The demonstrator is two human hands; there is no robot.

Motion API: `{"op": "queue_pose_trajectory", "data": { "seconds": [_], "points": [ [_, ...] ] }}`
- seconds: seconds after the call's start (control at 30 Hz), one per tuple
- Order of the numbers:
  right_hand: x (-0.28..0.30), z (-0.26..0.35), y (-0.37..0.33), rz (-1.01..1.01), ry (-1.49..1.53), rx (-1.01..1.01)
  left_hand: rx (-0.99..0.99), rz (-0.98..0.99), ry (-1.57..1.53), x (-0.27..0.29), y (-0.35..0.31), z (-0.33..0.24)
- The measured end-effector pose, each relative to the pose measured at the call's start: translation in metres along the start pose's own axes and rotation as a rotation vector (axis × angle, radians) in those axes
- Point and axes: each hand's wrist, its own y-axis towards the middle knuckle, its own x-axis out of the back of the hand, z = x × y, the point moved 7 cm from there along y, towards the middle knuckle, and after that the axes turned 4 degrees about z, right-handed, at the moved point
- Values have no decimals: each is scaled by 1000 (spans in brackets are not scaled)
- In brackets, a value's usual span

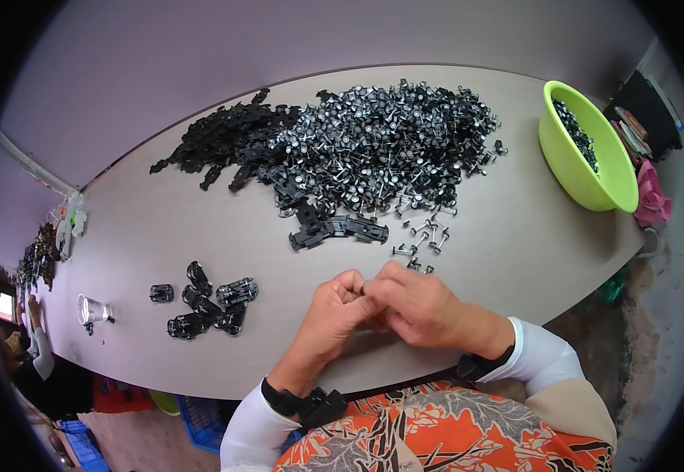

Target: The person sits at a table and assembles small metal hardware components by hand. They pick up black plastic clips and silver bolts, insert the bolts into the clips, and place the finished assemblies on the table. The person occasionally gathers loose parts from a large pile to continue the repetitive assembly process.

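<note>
Close to the table's near edge, my left hand [332, 308] and my right hand [424, 308] meet with fingers pinched together. Whatever lies between the fingertips is hidden by the fingers. Just beyond my right hand lie several loose wheel axles [434, 233], metal rods with small black wheels at the ends. A large heap of these wheel axles [381, 141] covers the far middle. Several flat black plastic toy car bases [340, 226] lie in front of it, and a pile of more bases [232, 134] spreads to its left. Nearer left sits a group of bases fitted with axles [212, 303].
A lime green basin [550, 141] holding small dark parts stands at the right edge. At left are a clear plastic cup [90, 309] and a dark pile of parts [39, 256]. Another person's arm [36, 315] shows there. A blue crate [200, 421] stands below the table.
</note>
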Motion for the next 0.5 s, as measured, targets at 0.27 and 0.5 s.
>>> {"op": "queue_pose_trajectory", "data": {
  "seconds": [0.27, 0.5],
  "points": [
    [27, -57, 23, -25, -181, -126, -172, -498, 592, 57, -47, -47],
    [19, -72, 12, 169, -319, -256, -227, -860, 1640, 65, -88, -115]
  ]
}}
